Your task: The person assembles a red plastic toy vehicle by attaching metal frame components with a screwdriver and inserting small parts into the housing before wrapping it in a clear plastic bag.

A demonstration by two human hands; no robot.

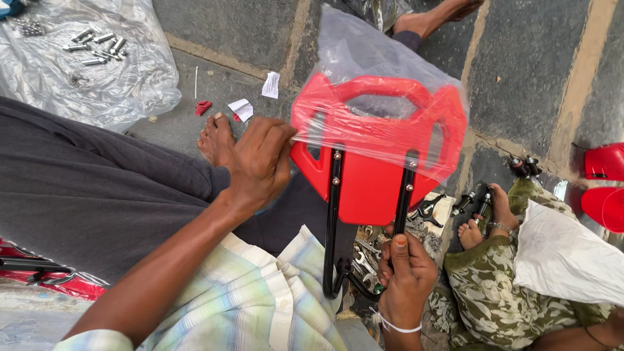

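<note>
Head view, looking down past the person's own knees onto a stone-paved floor (533, 58). At far left, a clear plastic sheet (130, 84) carrying loose metal bolts (97, 45) lies well apart from the work. The left hand (260, 162) is raised at centre-left, wrist bent, with the fingers pressed together on the edge of a thin clear plastic bag (364, 52); the film is drawn taut sideways from that pinch toward the right. The bag is pulled partway over a red plastic seat back (370, 169), which is held upright in the middle of the frame, its open handle loop uppermost and wrapped, its lower part bare. Two black metal bars (333, 221) are bolted to the red part and run downward toward the person, so the long axis lies roughly vertical in the picture, from the bag at the far end to the grip at the near end. The right hand (406, 279) is seen lower right, closed around the right-hand bar near its bottom, thumb laid along the tube. The bag's edge therefore lies just beside the left hand, above and left of the right hand's hold. Spanners (367, 250) lie on the floor behind the bars. Further right, another person's foot (484, 221) and patterned garment (494, 279) are visible, and at the far right edge, more red plastic parts (604, 188).
</note>
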